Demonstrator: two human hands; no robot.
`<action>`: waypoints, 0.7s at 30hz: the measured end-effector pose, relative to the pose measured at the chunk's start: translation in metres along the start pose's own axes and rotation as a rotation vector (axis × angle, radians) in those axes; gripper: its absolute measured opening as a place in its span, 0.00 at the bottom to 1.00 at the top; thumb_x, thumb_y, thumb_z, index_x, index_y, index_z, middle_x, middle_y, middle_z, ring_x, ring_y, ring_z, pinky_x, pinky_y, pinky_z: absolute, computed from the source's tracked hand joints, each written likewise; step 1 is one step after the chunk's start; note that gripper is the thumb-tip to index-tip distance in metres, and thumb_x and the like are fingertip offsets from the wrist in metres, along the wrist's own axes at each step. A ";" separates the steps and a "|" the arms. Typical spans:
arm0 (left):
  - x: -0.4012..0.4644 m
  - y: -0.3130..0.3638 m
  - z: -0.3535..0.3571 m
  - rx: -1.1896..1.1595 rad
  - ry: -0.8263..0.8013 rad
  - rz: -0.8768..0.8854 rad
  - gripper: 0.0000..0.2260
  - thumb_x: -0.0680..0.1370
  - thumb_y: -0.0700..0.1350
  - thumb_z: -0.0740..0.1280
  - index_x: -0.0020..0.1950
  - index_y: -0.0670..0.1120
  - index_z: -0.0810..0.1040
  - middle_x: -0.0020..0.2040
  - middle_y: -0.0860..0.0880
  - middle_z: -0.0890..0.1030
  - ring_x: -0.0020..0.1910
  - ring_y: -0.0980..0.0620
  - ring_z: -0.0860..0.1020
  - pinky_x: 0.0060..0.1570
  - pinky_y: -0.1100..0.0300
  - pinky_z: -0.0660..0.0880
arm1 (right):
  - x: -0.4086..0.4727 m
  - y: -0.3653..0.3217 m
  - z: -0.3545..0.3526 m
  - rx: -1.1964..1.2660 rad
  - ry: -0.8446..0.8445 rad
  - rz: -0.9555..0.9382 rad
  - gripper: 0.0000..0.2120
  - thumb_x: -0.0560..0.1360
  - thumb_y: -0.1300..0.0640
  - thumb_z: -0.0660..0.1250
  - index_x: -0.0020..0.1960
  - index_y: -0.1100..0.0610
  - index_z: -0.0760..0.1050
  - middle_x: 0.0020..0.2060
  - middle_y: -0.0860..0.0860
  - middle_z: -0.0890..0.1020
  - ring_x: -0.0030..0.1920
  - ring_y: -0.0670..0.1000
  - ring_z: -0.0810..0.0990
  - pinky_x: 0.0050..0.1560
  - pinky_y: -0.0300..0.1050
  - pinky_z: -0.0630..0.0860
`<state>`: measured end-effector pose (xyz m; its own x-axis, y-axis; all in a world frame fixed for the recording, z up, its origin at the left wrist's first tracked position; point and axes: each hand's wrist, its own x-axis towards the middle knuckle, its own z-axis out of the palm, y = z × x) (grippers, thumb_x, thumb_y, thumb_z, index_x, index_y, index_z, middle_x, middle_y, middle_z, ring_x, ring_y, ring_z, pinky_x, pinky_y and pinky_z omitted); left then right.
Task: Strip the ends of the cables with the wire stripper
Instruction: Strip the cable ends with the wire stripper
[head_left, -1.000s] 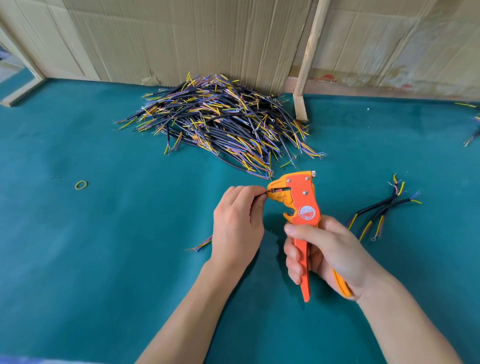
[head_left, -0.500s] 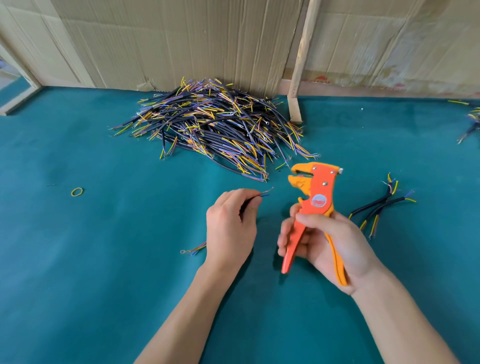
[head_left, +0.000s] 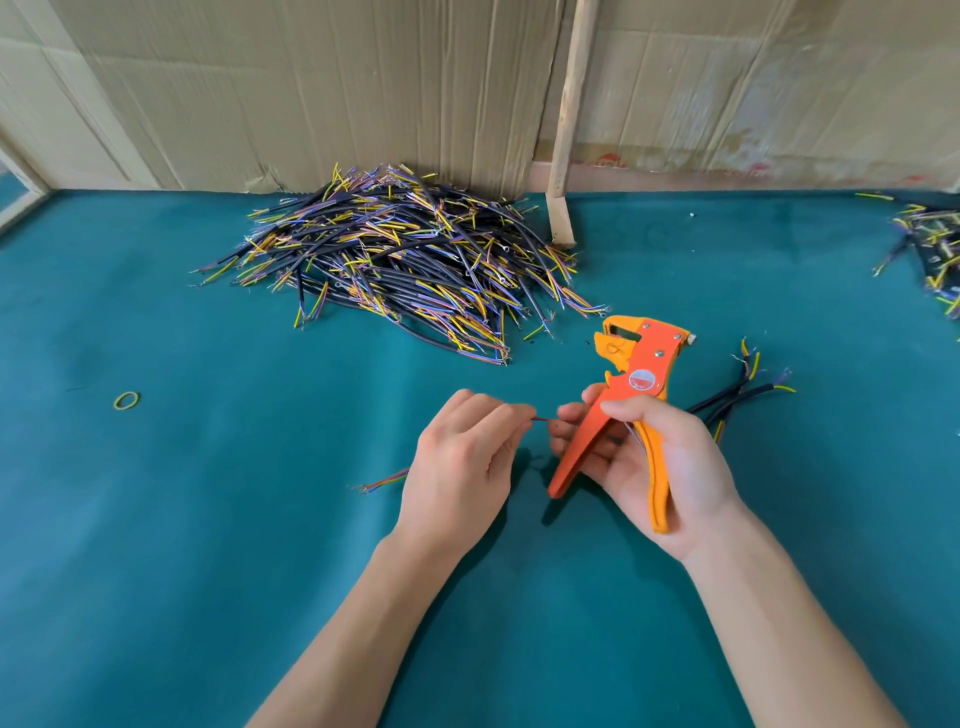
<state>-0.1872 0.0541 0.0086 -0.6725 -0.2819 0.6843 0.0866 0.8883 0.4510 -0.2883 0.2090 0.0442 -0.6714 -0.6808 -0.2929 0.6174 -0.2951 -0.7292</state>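
Note:
My left hand pinches a thin black cable; its coloured tail shows to the left of the hand and a short tip pokes out at the fingertips. My right hand grips the orange wire stripper by its handles, which are spread apart, jaws up and pointing left. The cable tip almost touches my right fingertips, below the jaws and outside them. A big pile of black cables with yellow, blue and purple ends lies at the back of the green table.
A few cables lie just right of the stripper. More cables sit at the far right edge. A yellow rubber band lies at the left. Cardboard walls and a wooden stick close off the back.
The cable tip has come out of the stripper jaws. The stripper has tilted to the right with its handles spread, and my left hand has lowered the cable towards my right fingers.

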 end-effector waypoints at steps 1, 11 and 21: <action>0.000 0.000 0.000 0.005 -0.012 0.005 0.04 0.80 0.37 0.68 0.49 0.41 0.84 0.38 0.50 0.78 0.37 0.48 0.72 0.39 0.58 0.71 | -0.001 -0.001 0.000 -0.004 -0.014 0.016 0.11 0.70 0.62 0.67 0.52 0.64 0.78 0.44 0.65 0.83 0.47 0.64 0.85 0.49 0.55 0.84; -0.002 0.000 0.000 0.014 -0.073 0.037 0.07 0.77 0.31 0.71 0.51 0.41 0.84 0.40 0.49 0.79 0.39 0.46 0.74 0.40 0.56 0.73 | -0.005 -0.002 0.006 -0.058 -0.118 0.093 0.09 0.71 0.62 0.66 0.49 0.63 0.79 0.40 0.62 0.80 0.42 0.64 0.82 0.46 0.55 0.83; 0.007 0.000 -0.007 -0.101 0.063 -0.287 0.03 0.77 0.39 0.70 0.44 0.45 0.82 0.35 0.56 0.77 0.35 0.57 0.72 0.39 0.70 0.67 | -0.007 -0.002 0.003 -0.049 -0.160 0.085 0.08 0.71 0.61 0.67 0.48 0.62 0.80 0.41 0.63 0.80 0.43 0.63 0.83 0.46 0.54 0.83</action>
<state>-0.1867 0.0500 0.0169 -0.6334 -0.5408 0.5535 -0.0258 0.7296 0.6834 -0.2835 0.2123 0.0493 -0.5413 -0.8012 -0.2552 0.6456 -0.2015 -0.7366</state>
